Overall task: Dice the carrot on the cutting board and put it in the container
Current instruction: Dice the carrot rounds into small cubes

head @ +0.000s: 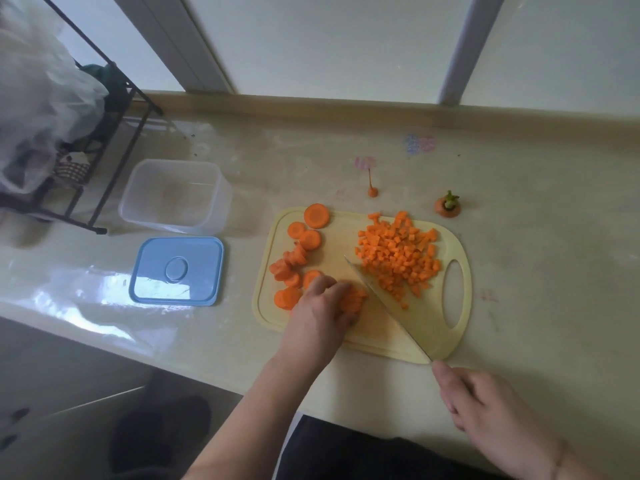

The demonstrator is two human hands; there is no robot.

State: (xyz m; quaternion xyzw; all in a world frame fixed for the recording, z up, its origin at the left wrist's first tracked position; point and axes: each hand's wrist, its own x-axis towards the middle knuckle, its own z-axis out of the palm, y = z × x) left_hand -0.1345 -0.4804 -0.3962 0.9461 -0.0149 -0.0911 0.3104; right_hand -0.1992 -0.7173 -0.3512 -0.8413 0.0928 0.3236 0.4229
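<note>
Carrot slices (352, 298) lie stacked on the board (429, 327) under our left hand (320, 306), which pinches them; our right hand (485, 403) grips one knife (384, 299). They look firm and slippery, so we hold the sides. About eight rounds (309, 239) wait; one container (175, 195) stands well apart.

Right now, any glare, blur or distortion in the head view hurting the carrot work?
Head view: window glare streaks the counter left of the blue lid; wide-angle bend curves the counter edge; knife blade slightly soft; diced pile evenly lit and readable.
</note>
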